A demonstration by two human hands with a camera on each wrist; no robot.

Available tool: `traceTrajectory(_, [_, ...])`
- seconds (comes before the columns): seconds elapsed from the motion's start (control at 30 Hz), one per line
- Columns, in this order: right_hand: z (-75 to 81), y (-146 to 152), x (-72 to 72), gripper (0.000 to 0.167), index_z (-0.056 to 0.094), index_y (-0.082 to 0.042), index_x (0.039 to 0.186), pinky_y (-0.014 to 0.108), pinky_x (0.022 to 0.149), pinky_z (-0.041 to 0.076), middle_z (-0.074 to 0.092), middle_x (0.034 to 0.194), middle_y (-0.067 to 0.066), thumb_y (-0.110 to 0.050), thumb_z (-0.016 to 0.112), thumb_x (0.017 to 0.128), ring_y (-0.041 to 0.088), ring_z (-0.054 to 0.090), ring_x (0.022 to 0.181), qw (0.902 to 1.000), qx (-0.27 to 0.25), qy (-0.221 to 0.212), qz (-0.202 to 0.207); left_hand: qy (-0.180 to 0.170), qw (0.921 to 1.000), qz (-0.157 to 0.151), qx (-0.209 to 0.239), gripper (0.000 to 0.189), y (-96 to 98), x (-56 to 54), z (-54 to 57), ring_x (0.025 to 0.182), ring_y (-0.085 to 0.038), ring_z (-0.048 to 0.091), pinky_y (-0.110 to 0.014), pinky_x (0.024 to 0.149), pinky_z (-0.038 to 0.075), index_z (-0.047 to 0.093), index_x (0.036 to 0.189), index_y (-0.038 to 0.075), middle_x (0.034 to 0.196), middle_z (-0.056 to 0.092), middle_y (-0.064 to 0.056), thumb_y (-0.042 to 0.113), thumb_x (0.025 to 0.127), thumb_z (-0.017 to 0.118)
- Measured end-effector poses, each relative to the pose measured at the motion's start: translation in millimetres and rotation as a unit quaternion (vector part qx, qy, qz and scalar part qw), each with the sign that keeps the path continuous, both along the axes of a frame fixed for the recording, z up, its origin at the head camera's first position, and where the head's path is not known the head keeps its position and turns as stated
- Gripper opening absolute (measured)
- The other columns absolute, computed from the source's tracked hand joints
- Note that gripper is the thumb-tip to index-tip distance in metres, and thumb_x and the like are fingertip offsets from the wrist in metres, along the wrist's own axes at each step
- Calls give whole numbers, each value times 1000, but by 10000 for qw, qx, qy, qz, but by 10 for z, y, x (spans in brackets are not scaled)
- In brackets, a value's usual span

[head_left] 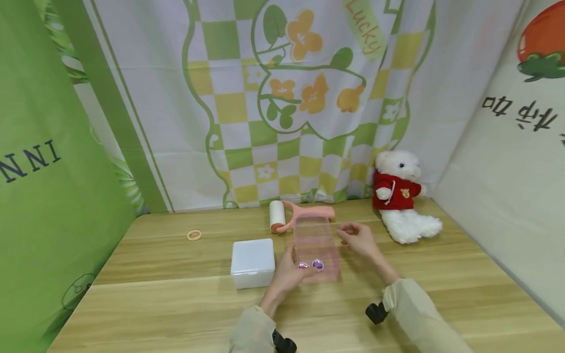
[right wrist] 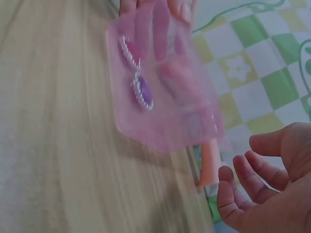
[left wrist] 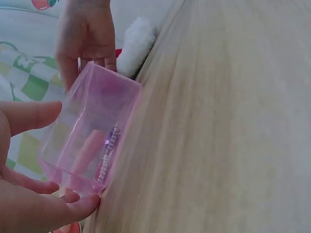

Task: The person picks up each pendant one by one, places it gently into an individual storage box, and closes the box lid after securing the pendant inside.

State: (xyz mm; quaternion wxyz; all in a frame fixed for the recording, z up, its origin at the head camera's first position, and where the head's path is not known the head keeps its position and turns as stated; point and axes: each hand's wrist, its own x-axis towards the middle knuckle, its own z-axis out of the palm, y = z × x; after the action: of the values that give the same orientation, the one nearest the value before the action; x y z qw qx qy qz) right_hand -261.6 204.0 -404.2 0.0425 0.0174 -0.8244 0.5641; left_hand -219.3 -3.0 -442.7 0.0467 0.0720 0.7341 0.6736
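A see-through pink box (head_left: 319,245) sits near the middle of the table, with a purple gem (head_left: 317,265) and a pink gem (head_left: 303,265), both silver-rimmed, in its near part. My left hand (head_left: 289,269) holds the box at its near left corner, the thumb crossing the near part. Through the box's wall, the left fingers (right wrist: 160,31) show in the right wrist view. Just off the far right side of the box, my right hand (head_left: 359,239) hovers with loosely curled fingers and nothing seen in them; its fingertips are apart from the box in the right wrist view.
A white lidded box (head_left: 253,260) stands left of the left hand. Behind the pink box lies a lint roller (head_left: 278,215) with a pink handle. A pale ring (head_left: 194,235) lies farther left. A white plush bear (head_left: 397,191) in red sits at the back right.
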Motion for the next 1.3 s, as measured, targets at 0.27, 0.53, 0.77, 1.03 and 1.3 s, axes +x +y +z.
traceTrajectory(0.27, [-83, -28, -242, 36, 53, 15, 118, 32, 70, 55, 64, 99, 26, -12, 57, 95, 18, 64, 74, 9956, -224, -900, 155, -7, 10000, -45, 24, 79, -19, -7, 5, 110, -34, 55, -44, 91, 44, 38, 139, -2, 125, 54, -21, 5, 72, 79])
traceTrajectory(0.53, [-102, -47, -295, 40, 52, 18, 122, 28, 72, 52, 64, 104, 23, -14, 53, 98, 12, 60, 78, 9923, -324, -1092, 494, -25, 10000, -92, 8, 81, 6, -8, 24, 109, -33, 56, -36, 88, 46, 39, 139, -1, 125, 55, -20, 4, 71, 80])
traceTrajectory(0.77, [-39, -58, -229, 36, 52, 16, 120, 36, 74, 54, 65, 102, 21, -12, 56, 96, 16, 63, 78, 9944, -435, -821, 498, -88, 10000, 4, 37, 84, -19, -4, 16, 112, -35, 54, -40, 91, 46, 38, 140, -2, 127, 53, -22, 3, 69, 80])
traceTrajectory(1.03, [-143, 78, -24, 45, 59, 9, 122, 40, 79, 54, 64, 114, 23, -28, 58, 96, 24, 64, 90, 9970, -555, -401, 357, -77, 9995, 255, -195, 80, 22, 64, 9, 114, -37, 51, -46, 93, 45, 39, 140, -3, 129, 51, -23, 6, 72, 80])
traceTrajectory(1.3, [-126, 77, 428, 55, 51, 9, 131, 42, 81, 53, 49, 134, 30, -37, 37, 104, 35, 62, 102, 9925, -825, -498, 759, -392, 9935, 767, 748, 48, 59, 84, 115, 99, -27, 54, -42, 83, 48, 38, 141, -1, 124, 52, -24, 13, 96, 42])
